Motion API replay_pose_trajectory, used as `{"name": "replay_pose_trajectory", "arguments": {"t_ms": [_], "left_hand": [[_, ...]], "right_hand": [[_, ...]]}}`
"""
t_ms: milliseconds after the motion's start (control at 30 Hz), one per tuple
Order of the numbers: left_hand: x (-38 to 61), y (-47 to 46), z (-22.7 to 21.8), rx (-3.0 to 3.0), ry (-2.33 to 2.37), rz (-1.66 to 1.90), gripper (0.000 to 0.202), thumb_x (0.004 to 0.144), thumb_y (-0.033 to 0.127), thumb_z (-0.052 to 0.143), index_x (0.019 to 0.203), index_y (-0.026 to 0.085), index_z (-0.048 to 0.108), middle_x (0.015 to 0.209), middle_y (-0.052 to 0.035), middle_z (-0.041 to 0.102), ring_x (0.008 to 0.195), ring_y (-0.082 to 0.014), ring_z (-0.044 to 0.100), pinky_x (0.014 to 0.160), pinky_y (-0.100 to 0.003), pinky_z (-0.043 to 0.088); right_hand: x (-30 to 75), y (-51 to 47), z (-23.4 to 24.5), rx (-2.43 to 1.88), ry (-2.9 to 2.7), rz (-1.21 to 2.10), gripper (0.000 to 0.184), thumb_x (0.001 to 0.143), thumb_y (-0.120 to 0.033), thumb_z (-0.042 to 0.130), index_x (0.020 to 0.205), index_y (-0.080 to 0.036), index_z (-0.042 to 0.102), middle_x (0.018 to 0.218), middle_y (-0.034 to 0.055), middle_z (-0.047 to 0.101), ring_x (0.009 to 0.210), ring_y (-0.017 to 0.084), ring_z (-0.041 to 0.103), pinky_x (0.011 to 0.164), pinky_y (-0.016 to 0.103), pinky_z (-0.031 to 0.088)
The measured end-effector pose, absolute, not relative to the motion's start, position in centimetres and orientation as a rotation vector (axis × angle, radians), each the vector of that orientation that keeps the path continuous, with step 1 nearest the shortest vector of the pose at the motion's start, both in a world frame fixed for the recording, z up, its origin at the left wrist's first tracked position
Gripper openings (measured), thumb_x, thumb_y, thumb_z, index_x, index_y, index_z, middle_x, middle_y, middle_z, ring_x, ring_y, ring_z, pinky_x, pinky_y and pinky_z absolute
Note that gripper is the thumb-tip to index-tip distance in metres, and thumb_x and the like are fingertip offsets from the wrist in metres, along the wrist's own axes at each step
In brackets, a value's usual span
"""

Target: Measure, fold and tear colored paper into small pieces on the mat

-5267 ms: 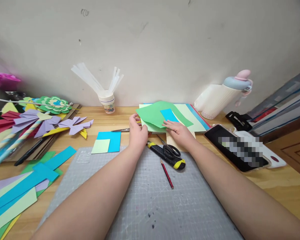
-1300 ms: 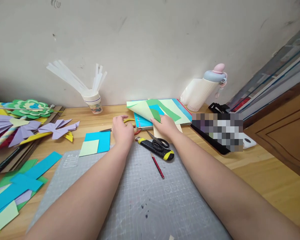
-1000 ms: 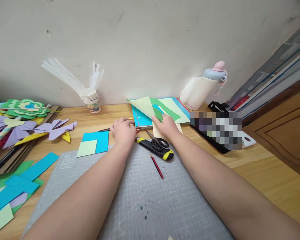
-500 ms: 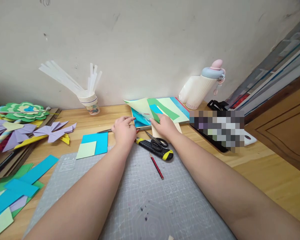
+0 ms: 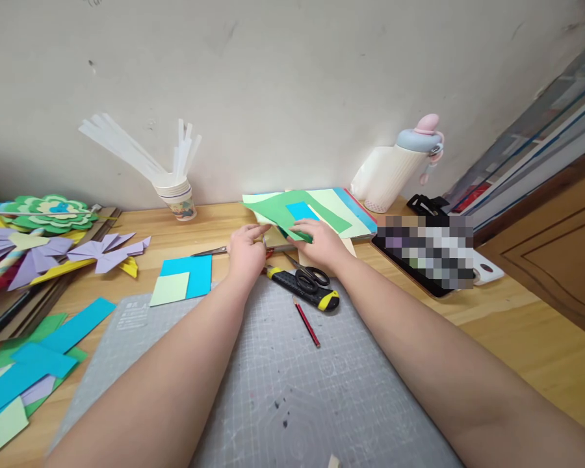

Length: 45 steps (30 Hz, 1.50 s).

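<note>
- The bench point(image 5: 517, 338) is pale wood with a visible grain, running along a scuffed white wall.
- A grey cutting mat point(image 5: 283, 377), matt and ruled with a fine white grid, lies at six o'clock. The faint print at its ten o'clock corner is too small to read.
- A flat stack of coloured paper point(image 5: 344, 207) sits at twelve o'clock beyond the mat, with pale green, blue and red edges showing.
- A mid-green sheet point(image 5: 273, 214), smooth and cut to a pointed shape, lies on top of the stack and carries a small blue rectangle point(image 5: 299, 210).
- The right hand point(image 5: 319, 240) lies open and flat on the green sheet, fingers spread.
- The left hand point(image 5: 246, 250) is at the right hand's nine o'clock, close by but not touching it. Its fingertips meet the sheet's near edge; whether they pinch it I cannot tell.
- A white ribbed bottle point(image 5: 390, 179) with a blue and pink lid leans at two o'clock.
- A paper cup point(image 5: 178, 198) at eleven o'clock holds white strips; its printed picture is unreadable.
- A black and yellow utility knife point(image 5: 322, 299) lies just in front of the hands.
- Black-handled scissors point(image 5: 312, 278) rest across the knife.
- A thin red pencil point(image 5: 308, 323) lies on the mat.
</note>
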<state>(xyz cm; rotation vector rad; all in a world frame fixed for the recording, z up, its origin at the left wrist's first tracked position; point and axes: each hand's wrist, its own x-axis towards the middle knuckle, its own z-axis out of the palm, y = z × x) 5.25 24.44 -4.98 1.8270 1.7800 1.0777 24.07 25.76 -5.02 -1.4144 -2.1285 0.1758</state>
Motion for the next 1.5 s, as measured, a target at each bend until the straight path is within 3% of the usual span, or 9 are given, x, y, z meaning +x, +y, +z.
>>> {"name": "replay_pose_trajectory", "arguments": {"t_ms": [167,300,467,833,1133,1500], "left_hand": [[5.84,23.89,-4.54,1.868,1.819,1.024,0.061,0.066,0.007,0.048,0.116,0.038,0.066,0.118,0.0039,0.065,0.118,-0.0235,0.05,0.099,-0.041,0.035],[5.47,23.72,-4.46,1.782,2.01,1.019,0.04,0.068,0.011,0.052,0.094,0.03,0.075,0.116,-0.0036,0.066,0.118,-0.0302,0.048,0.099,-0.05,0.03],[5.06,23.93,-4.57,1.742,2.041,1.005,0.033,0.069,0.012,0.053,0.083,0.03,0.076,0.112,-0.0025,0.069,0.116,-0.03,0.051,0.097,-0.051,0.03],[5.7,23.71,-4.4,1.784,1.872,1.052,0.048,0.068,0.006,0.047,0.101,0.029,0.074,0.111,-0.0003,0.071,0.115,-0.025,0.055,0.101,-0.044,0.034],[5.76,23.67,-4.64,1.777,1.808,1.069,0.05,0.069,0.006,0.046,0.107,0.027,0.071,0.102,0.0013,0.073,0.11,-0.0229,0.059,0.102,-0.041,0.037],[5.98,23.87,-5.05,1.765,1.786,1.045,0.061,0.069,0.005,0.048,0.126,0.027,0.056,0.106,-0.0008,0.072,0.104,-0.0213,0.064,0.099,-0.041,0.042]], "right_hand": [[23.85,25.73,-5.09,-1.46,-2.096,0.16,0.035,0.088,-0.042,0.057,0.113,-0.02,0.068,0.123,0.0106,0.065,0.116,0.027,0.058,0.102,0.042,0.039],[23.65,25.79,-5.24,-1.531,-2.035,0.155,0.039,0.091,-0.041,0.051,0.118,-0.016,0.065,0.122,0.0131,0.065,0.116,0.028,0.058,0.102,0.042,0.04],[23.68,25.78,-5.29,-1.553,-2.014,0.16,0.042,0.09,-0.043,0.053,0.119,-0.015,0.064,0.122,0.0136,0.065,0.115,0.028,0.059,0.101,0.04,0.041],[23.74,25.83,-5.33,-1.531,-2.018,0.169,0.037,0.089,-0.044,0.054,0.112,-0.019,0.068,0.123,0.0118,0.064,0.117,0.028,0.058,0.102,0.041,0.039],[23.68,25.82,-5.3,-1.503,-2.044,0.153,0.036,0.09,-0.043,0.054,0.112,-0.018,0.068,0.122,0.0123,0.065,0.114,0.028,0.059,0.1,0.041,0.041],[23.79,25.95,-5.55,-1.482,-2.061,0.128,0.036,0.09,-0.041,0.054,0.114,-0.017,0.066,0.122,0.0118,0.065,0.115,0.027,0.058,0.101,0.039,0.041]]}}
